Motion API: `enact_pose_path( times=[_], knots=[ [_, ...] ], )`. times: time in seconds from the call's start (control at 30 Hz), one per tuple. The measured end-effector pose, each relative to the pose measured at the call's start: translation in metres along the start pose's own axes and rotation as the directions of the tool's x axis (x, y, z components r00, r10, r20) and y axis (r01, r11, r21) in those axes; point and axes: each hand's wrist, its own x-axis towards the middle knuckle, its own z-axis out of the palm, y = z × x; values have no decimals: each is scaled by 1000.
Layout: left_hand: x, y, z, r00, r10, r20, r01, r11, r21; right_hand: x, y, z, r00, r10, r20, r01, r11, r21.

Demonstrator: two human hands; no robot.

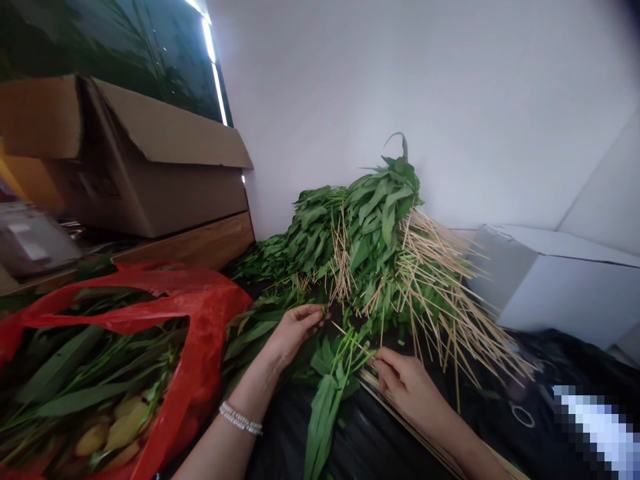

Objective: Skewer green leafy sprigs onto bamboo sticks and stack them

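Between the fingertips of my right hand [400, 375] is a thin bamboo skewer [338, 327], its free end angled up and left. Several green leaf stems [351, 348] are bunched along the skewer, and their long leaves [323, 417] hang down over black plastic. My left hand [301, 327] pinches a small green stem [325, 309] close to the skewer's free end, apart from it. A beaded bracelet [240, 419] circles the left wrist. Beyond both hands lies a heap of skewered leafy greens [383, 200], with bare skewer ends [440, 267] fanning out to the right.
At the left, an open red plastic bag [205, 313] holds loose leafy stems. Behind it, a cardboard box [185, 193] rests on a wooden surface [200, 240]. A white box [565, 280] stands at the right. Loose skewers [400, 417] lie beneath my right hand on black plastic [360, 443].
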Motion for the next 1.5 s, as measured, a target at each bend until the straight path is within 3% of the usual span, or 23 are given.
enact_pose_path(
  times=[0.27,0.5,0.7,0.93,1.23,1.5],
  knots=[
    [-4,1,5,999,-20,36,18,999,39,0,-4,4,1000,-13,-4,13,1000,10],
    [-6,-1,9,994,39,99,-61,972,226,0,0,5,999,44,-13,-44,999,16],
    [-8,0,14,989,83,122,-115,952,284,1,0,5,998,66,0,-65,997,48],
    [-7,-2,12,995,75,61,-86,975,206,1,1,6,997,71,1,-71,997,36],
    [-7,-1,15,992,107,69,-122,954,274,0,1,7,997,77,7,-77,996,37],
    [-8,-1,15,997,73,31,-77,980,185,0,1,7,998,58,5,-59,997,48]
  ],
)
